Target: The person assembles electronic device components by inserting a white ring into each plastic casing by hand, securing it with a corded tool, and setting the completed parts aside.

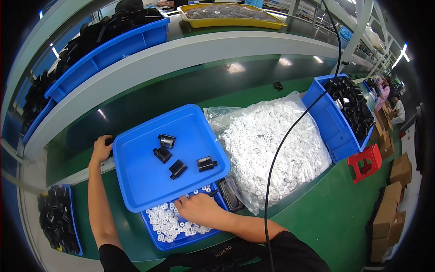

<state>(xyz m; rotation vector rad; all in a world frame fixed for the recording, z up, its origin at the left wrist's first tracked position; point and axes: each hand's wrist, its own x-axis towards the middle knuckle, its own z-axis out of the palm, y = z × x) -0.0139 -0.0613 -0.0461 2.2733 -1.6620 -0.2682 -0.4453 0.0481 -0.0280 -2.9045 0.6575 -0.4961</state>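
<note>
At the left edge of the upper blue tray (121, 170), my left hand (102, 148) is closed round a black plastic part (109, 141), mostly hidden by the fingers. My right hand (198, 209) reaches over a lower blue tray (165, 245) of small white plastic rings (164, 222). Its fingers are curled down among the rings, and what they pinch, if anything, is hidden. Several black cylindrical plastic parts (162, 154) lie loose in the upper tray, which overlaps the far side of the lower one.
A clear bag of white rings (272, 145) lies right of the trays, beside a black open case (231, 196). Farther right stands a blue bin (317, 111) of black parts. A black cable (290, 129) hangs across the view. Another bin (72, 222) sits lower left.
</note>
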